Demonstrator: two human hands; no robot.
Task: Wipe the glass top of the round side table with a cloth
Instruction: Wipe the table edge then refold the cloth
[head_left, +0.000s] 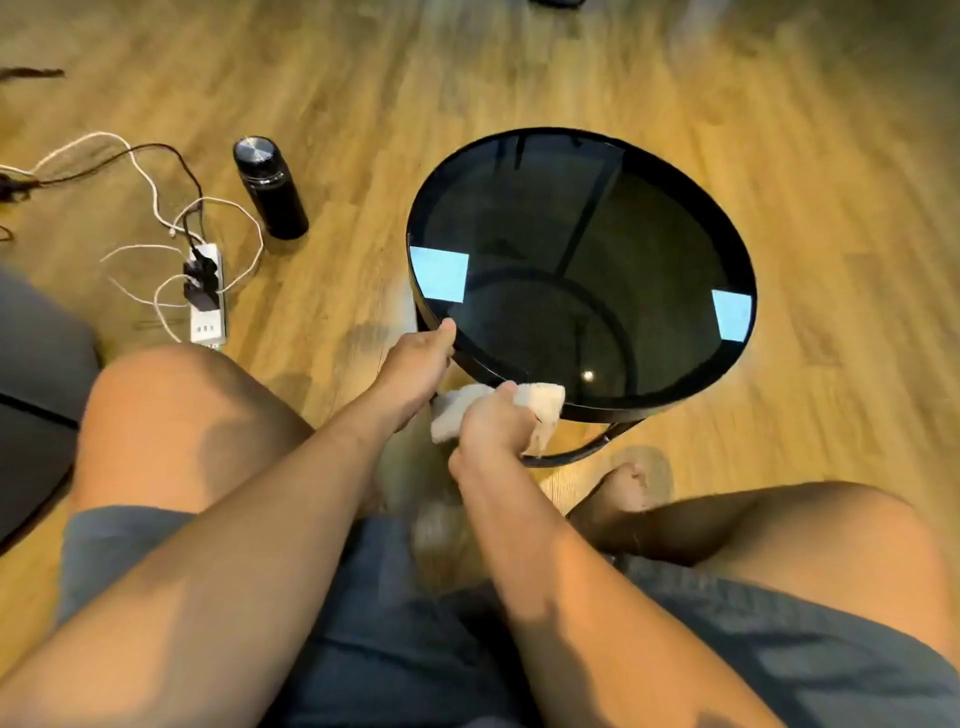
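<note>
1. far left on the wooden floor lies a white power strip (207, 296) with tangled white and black cables, and just past it stands a black cylindrical flask with a metal lid (270, 189); both sit well apart from my work.
2. my left hand (415, 364) reaches forward from a straight arm, fingers curled around the near-left rim of the round black side table with a dark glass top (582, 260), thumb on top. i judge this steadies a light table that could slide on the floor.
3. my right hand (493, 426), wrist bent down, is closed around a soft white crumpled cloth (540, 400) at the table's near edge. it looks limp and light, best bunched in the palm.
4. the glass reflects two pale blue rectangles; it is stiff, slick, probably fragile, so i would press gently.
</note>
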